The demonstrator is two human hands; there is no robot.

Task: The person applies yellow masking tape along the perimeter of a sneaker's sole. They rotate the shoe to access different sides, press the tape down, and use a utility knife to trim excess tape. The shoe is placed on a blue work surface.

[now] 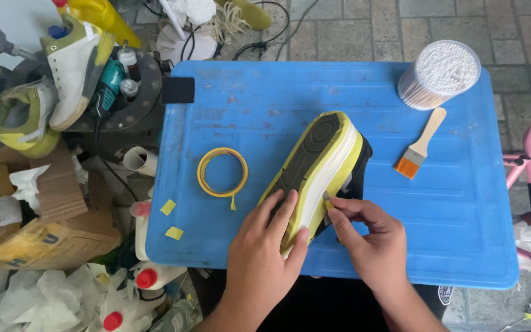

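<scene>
Head view: the yellow-taped white shoe [321, 166] was steadied sole-up on the blue plastic table [247, 104] by the left hand [265, 246], fingers pressed on it, so the right hand [364, 237] could pinch its tape edge, low centre.

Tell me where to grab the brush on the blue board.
Take the brush by its bare wooden handle, from above at the upper right. It lies flat on the board, bristles toward the shoe, with free space around the handle.

blue table [450, 233], yellow tape roll [222, 172], orange-bristled brush [421, 144], tub of cotton swabs [440, 74], white bottles [149, 278]
</scene>
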